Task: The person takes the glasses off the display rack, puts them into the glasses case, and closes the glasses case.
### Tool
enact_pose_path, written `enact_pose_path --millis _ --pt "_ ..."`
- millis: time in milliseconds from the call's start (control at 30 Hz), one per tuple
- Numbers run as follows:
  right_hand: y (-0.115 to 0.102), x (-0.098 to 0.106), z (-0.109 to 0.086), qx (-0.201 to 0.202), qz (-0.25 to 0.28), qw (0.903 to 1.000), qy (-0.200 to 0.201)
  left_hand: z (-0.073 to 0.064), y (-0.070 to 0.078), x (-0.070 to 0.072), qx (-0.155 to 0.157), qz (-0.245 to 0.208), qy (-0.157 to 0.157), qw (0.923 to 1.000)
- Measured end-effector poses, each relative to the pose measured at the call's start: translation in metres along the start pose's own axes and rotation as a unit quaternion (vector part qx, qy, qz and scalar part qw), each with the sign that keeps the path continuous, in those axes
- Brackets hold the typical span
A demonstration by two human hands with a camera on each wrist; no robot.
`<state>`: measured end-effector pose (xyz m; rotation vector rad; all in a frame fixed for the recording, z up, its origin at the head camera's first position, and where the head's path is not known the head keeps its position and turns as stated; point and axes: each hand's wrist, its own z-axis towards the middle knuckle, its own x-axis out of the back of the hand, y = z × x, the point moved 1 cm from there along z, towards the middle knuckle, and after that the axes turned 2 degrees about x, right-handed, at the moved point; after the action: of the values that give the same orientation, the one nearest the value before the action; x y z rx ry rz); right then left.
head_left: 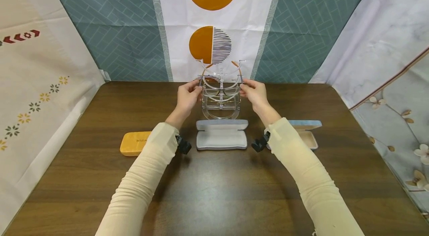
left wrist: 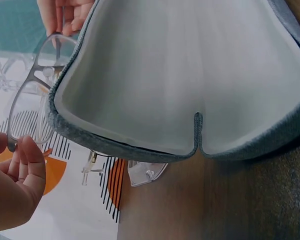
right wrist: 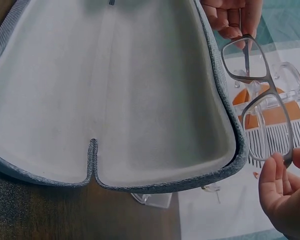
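A pair of grey-framed eyeglasses (right wrist: pixel 271 85) with orange-tipped temples is held at both ends. My left hand (head_left: pixel 187 97) pinches its left end between thumb and fingers. At the opposite end, my right hand (head_left: pixel 255 94) pinches the frame the same way. The glasses overlap a clear tiered display stand (head_left: pixel 221 117) in the head view; I cannot tell whether they rest on it. Below the hands, an open grey-blue glasses case (head_left: pixel 221 141) with a pale lining lies in front of the stand. That case fills much of both wrist views.
A yellow closed glasses case (head_left: pixel 132 143) lies left, partly behind the left sleeve. At right, an open light-blue case (head_left: pixel 309 138) is partly covered by the right forearm. The brown wooden table (head_left: pixel 214 195) meets a patterned cloth backdrop (head_left: pixel 295 53) behind the stand.
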<state>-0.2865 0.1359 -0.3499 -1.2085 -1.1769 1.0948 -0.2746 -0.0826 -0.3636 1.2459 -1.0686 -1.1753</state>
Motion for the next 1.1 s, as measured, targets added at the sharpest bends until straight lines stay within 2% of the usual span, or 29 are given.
enact_pose_path --millis 300,600,1100 --pt "0.000 0.001 -0.005 0.001 0.030 0.9995 -0.008 -0.005 0.000 0.002 -0.012 -0.016 -0.009 0.9998" --pt "-0.002 0.002 -0.011 0.007 0.036 0.9992 -0.017 -0.011 0.002 0.003 -0.018 -0.033 -0.010 0.9992" --pt "-0.005 0.004 -0.023 0.011 0.054 0.9983 -0.017 -0.021 0.005 0.006 -0.025 -0.032 -0.023 0.9989"
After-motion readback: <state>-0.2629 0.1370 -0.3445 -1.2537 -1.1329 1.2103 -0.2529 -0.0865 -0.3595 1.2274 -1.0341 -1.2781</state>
